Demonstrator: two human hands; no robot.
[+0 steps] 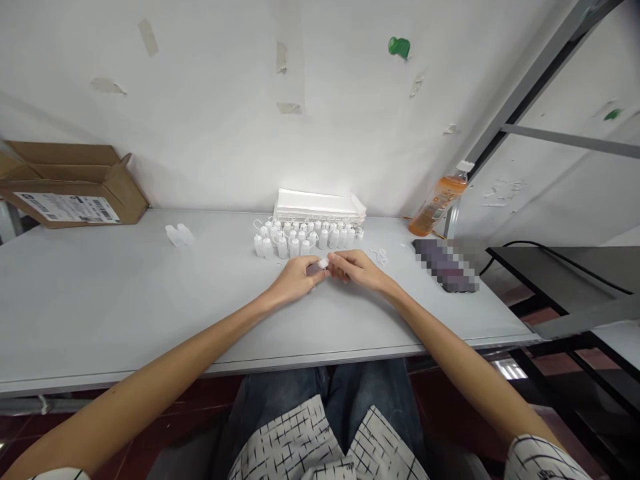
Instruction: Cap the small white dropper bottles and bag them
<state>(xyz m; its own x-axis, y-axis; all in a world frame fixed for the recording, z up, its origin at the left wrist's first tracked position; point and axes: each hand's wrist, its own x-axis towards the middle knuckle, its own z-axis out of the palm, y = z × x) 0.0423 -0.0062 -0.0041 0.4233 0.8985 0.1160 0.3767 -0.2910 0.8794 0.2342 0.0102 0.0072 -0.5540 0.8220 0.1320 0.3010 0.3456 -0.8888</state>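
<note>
Between my two hands, just above the table, is a small white squeeze bottle (pixel 323 264), mostly covered by fingers. My left hand (pixel 294 279) is closed around its body. From the other side, my right hand (pixel 357 268) pinches at the white cap end with thumb and bent fingers. Right behind the hands stand several small white squeeze bottles (pixel 283 248) in rows, upright, many with thin looped cap straps. A few loose white strap-like pieces (pixel 381 257) lie to the right of my right hand.
A stack of white trays (pixel 320 201) rests against the wall behind the bottles. An open cardboard box (pixel 75 190) and crumpled clear plastic (pixel 179 235) are on the left. To the right are an orange drink bottle (pixel 440 203), a blurred-out phone-like item (pixel 445 265) and a metal frame (pixel 530 80).
</note>
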